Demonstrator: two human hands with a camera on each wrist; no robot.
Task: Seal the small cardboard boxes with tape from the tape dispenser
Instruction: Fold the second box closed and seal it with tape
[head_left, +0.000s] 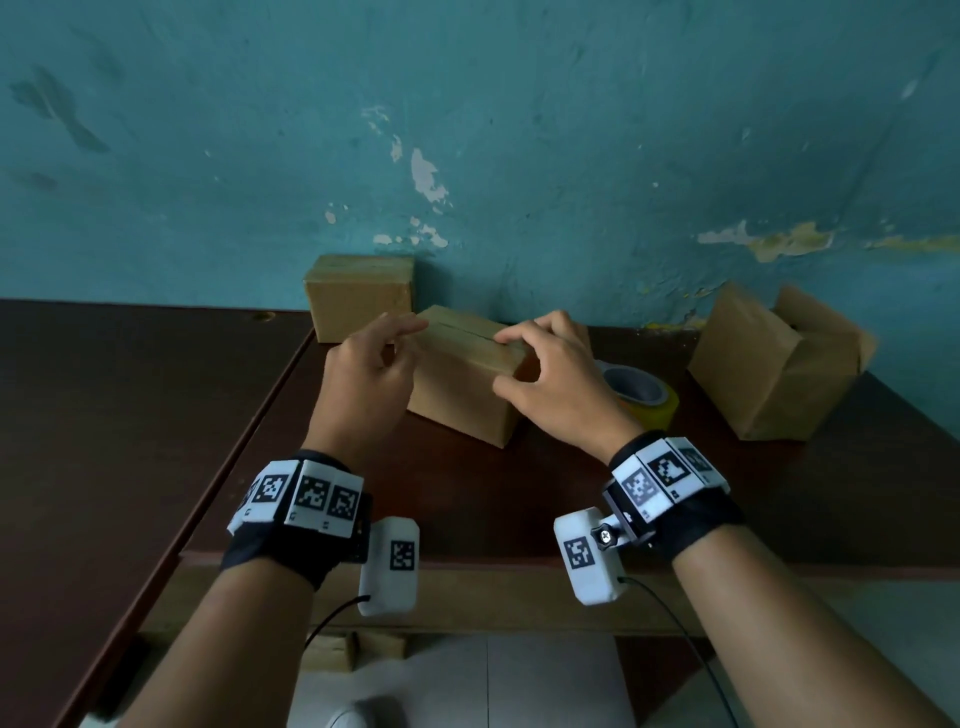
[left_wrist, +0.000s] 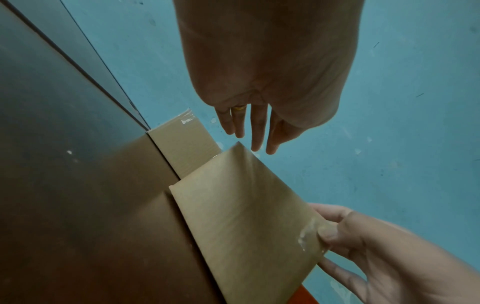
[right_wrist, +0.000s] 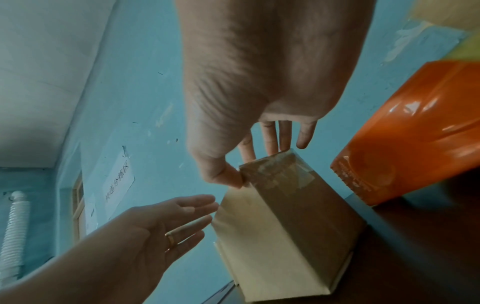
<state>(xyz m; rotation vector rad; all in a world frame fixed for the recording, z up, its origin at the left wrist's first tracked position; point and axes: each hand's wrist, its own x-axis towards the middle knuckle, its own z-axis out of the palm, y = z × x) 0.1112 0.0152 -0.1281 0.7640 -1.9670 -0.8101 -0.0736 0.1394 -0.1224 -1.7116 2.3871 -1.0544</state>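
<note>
Small cardboard box (head_left: 467, 374) sits mid-worktop (head_left: 156, 415), top flaps folded down with a seam running along the top. Right hand (head_left: 561, 384) has a pinch-type grip on the box's right end: thumb against the near face, fingers curled over the top edge. The right wrist view shows the thumb pressed on that corner, beside patches of clear tape already stuck on the end face. Left hand (head_left: 363, 374) is at the box's left end, fingers extended and relaxed, fingertips reaching to the top left corner; holds nothing. Whether they actually touch the cardboard can't be told. A gold ring (right_wrist: 170, 239) is on a left finger.

Tape roll (head_left: 641, 395), yellowish with a grey core, lies flat on the worktop just behind the right hand, close to the box's right end. Second box (head_left: 358, 296) stands against the teal wall (head_left: 467, 130) behind the left hand, near the held box. Third box (head_left: 774, 364), tilted, is off to the right, well apart. An orange glossy object (right_wrist: 415, 131) shows in the right wrist view, near the box; can't tell what it is.
</note>
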